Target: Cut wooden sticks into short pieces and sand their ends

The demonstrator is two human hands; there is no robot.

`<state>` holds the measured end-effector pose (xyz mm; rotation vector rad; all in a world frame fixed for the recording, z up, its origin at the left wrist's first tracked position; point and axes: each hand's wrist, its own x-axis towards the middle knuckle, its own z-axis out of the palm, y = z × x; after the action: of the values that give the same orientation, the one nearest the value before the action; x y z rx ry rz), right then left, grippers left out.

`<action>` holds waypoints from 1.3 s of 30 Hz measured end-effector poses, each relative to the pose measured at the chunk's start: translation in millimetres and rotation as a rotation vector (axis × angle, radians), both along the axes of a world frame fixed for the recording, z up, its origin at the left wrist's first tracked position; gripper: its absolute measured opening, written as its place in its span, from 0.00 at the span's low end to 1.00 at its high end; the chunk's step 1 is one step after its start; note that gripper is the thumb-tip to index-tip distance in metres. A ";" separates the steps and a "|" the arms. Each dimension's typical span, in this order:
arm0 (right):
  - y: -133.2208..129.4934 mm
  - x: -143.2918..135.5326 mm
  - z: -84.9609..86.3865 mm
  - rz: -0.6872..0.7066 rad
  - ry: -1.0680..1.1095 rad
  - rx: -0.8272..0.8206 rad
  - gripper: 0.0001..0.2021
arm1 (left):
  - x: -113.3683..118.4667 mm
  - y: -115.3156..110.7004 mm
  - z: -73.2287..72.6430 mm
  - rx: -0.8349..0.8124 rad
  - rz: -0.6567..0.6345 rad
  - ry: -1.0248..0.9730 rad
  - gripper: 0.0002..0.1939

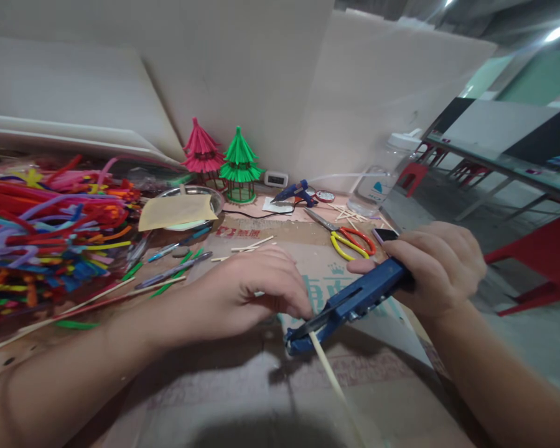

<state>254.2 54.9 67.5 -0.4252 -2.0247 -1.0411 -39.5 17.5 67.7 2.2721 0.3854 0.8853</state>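
My right hand (441, 264) grips the handles of blue hand shears (366, 292), held slanting down to the left above the cardboard (242, 398). A thin pale wooden stick (327, 366) lies between the jaws of the shears and runs toward me to the bottom of the view. Right beside the jaws, the fingers of my left hand (256, 289) are pinched together at the far end of this stick. The small piece under those fingertips is mostly hidden. Scissors (350, 239) with orange and yellow handles lie beyond the shears.
Colourful pipe cleaners (51, 230) are heaped at the left. Red (203, 149) and green (239, 165) little pavilions stand at the back beside a blue glue gun (294, 193). A clear bottle (378, 177) and cut sticks (350, 214) are at back right; pens (172, 270) lie left.
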 end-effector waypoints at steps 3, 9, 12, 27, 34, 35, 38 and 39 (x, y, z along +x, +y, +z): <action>-0.1 -1.6 0.4 -0.003 -0.013 -0.037 0.15 | 0.6 -0.7 1.1 -0.011 0.008 -0.002 0.11; 0.7 -0.4 -5.0 -0.015 -0.005 -0.116 0.14 | 2.2 -3.8 5.0 -0.041 0.022 0.015 0.09; -0.3 0.5 -6.2 -0.023 -0.004 -0.159 0.12 | 2.8 -4.2 5.2 -0.050 0.022 0.026 0.09; 11.6 -10.6 -22.3 -0.063 0.022 -0.258 0.02 | 5.4 -6.7 -4.6 -0.177 0.239 0.101 0.07; 18.6 -11.6 -38.9 -0.134 -0.020 -0.403 0.04 | 4.5 -4.0 -13.8 -0.295 0.314 0.073 0.08; 19.8 -12.4 -41.6 -0.131 -0.026 -0.441 0.04 | 5.0 -2.9 -16.6 -0.327 0.307 0.058 0.08; 21.5 -16.6 -49.5 -0.172 -0.036 -0.600 0.04 | 7.8 2.9 -26.9 -0.452 0.301 -0.048 0.09; 20.7 -18.3 -51.2 -0.201 -0.038 -0.681 0.05 | 8.8 5.5 -30.0 -0.504 0.310 -0.098 0.07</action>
<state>235.9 75.7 16.3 -0.9794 -2.3749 -0.4364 -30.7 23.1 37.8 1.7258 0.8302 0.9223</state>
